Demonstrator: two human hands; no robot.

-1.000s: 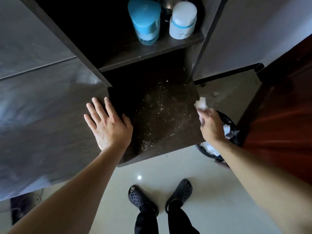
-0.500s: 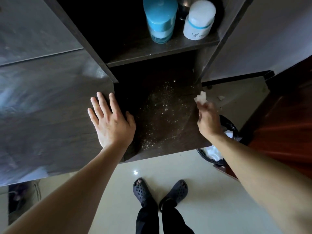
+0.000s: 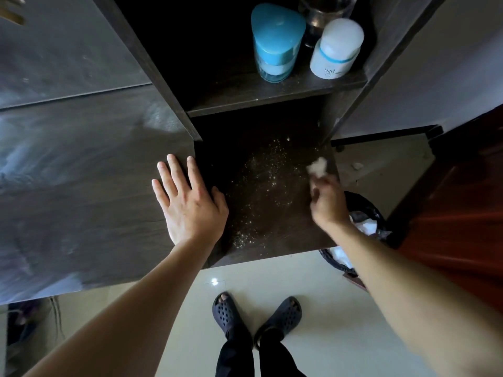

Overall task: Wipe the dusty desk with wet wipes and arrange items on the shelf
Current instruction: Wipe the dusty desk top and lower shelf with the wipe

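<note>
Dusty desk [image 3: 261,191] is braced by left hand [image 3: 187,205], fingers spread flat | crumpled wet wipe [image 3: 317,165] is pinched in blurred right hand [image 3: 326,202] at right edge

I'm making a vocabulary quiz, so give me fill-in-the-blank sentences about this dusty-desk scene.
The right hand grips a white ____.
The left hand rests flat on the ____.
On the shelf, the white bottle stands ____ of the blue-capped container.
Missing: wipe; desk; right.
</note>
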